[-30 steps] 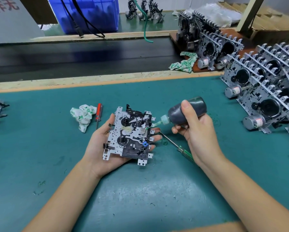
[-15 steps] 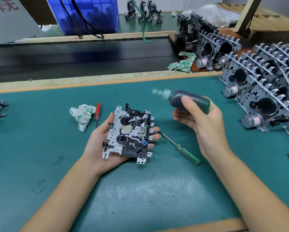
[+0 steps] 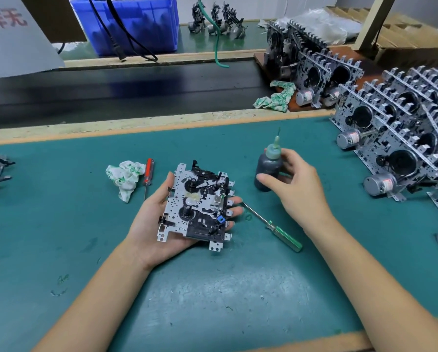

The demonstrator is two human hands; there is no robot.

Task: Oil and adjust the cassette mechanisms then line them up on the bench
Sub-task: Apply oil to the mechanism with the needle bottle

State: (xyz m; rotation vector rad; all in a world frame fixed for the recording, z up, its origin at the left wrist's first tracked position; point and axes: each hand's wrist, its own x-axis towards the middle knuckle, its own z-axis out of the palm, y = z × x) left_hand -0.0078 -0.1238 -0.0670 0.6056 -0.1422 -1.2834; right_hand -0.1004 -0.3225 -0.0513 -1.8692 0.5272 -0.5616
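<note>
Left hand (image 3: 159, 219) cradling cassette mechanism (image 3: 197, 205) — fingers curled beneath, right hand (image 3: 295, 184) gripping upright oil bottle (image 3: 267, 168) on bench (image 3: 212, 288).

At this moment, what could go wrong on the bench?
1. The oil bottle stands upright with its thin nozzle uncapped; the right hand, fingers loosely round it, might tip it and spill oil.
2. The cassette mechanism lies on the left hand above the bench and could slide off.
</note>
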